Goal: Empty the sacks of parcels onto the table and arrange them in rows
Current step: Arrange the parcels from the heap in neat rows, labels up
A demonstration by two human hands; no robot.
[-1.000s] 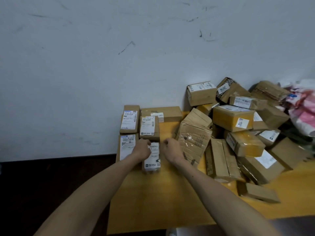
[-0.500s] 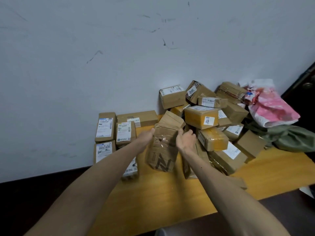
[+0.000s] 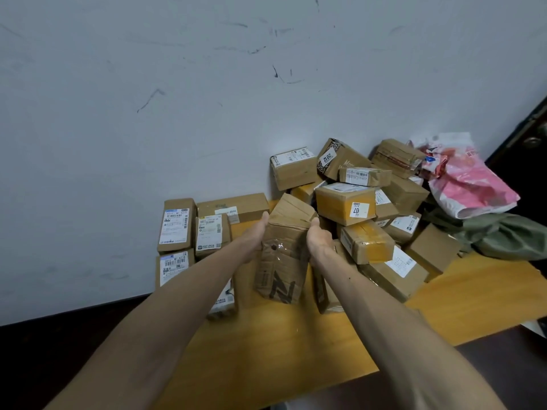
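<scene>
I am gripping one long brown parcel [image 3: 284, 255] between both hands. My left hand [image 3: 256, 235] is pressing in on its left side and my right hand [image 3: 319, 239] is clasping its right side. Both thumbs are lying up along the cardboard, and the other fingers are hidden behind it. The parcel is sitting tilted over the middle of the surface [image 3: 281, 350] with its far end raised; whether its near end is touching the wood I cannot tell. Its cardboard is looking crumpled and dented, with clear tape shining across the middle and bold black print showing at the near end.

Just left of my left hand, five labelled parcels [image 3: 176, 224] are lying flat in tidy rows, white labels facing up, one half hidden under my forearm. Just right of my right hand, a heap [image 3: 344, 202] of more than ten brown and yellow-taped parcels is leaning against the wall [image 3: 148, 113]; I cannot count it exactly. Beyond the heap two sacks are lying slumped, one pink and white sack [image 3: 470, 184] and one green sack [image 3: 503, 235].
</scene>
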